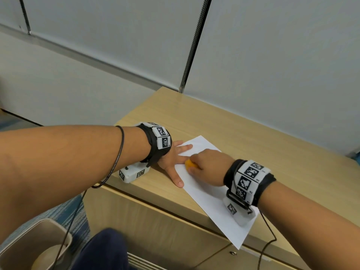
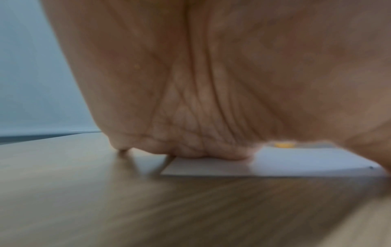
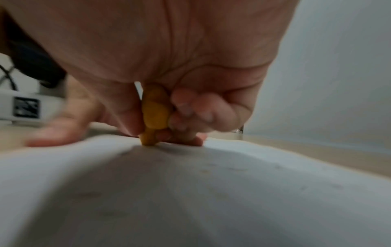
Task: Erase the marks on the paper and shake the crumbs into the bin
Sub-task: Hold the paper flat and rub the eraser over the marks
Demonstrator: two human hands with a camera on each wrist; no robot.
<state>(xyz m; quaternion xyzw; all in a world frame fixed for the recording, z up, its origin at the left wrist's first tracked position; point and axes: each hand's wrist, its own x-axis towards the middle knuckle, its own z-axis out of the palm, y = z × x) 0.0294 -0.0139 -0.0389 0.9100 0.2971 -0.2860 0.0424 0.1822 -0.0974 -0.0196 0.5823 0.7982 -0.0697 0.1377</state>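
Observation:
A white sheet of paper [image 1: 210, 193] lies slantwise on the wooden cabinet top [image 1: 243, 137]. My left hand [image 1: 175, 160] lies flat with straight, spread fingers on the paper's far left edge and holds it down. My right hand [image 1: 206, 168] grips a yellow eraser [image 1: 190, 165] and presses its tip on the paper beside the left fingers. In the right wrist view the eraser [image 3: 155, 115] sits pinched between thumb and curled fingers, its tip on the paper [image 3: 190, 192], where faint small specks lie. The left wrist view shows the palm on the paper's corner [image 2: 253, 167].
A beige bin [image 1: 35, 246] stands on the floor at the lower left, below the cabinet's front edge. Grey partition walls [image 1: 272, 65] rise right behind the cabinet. Cables hang from both wrist units over the cabinet front.

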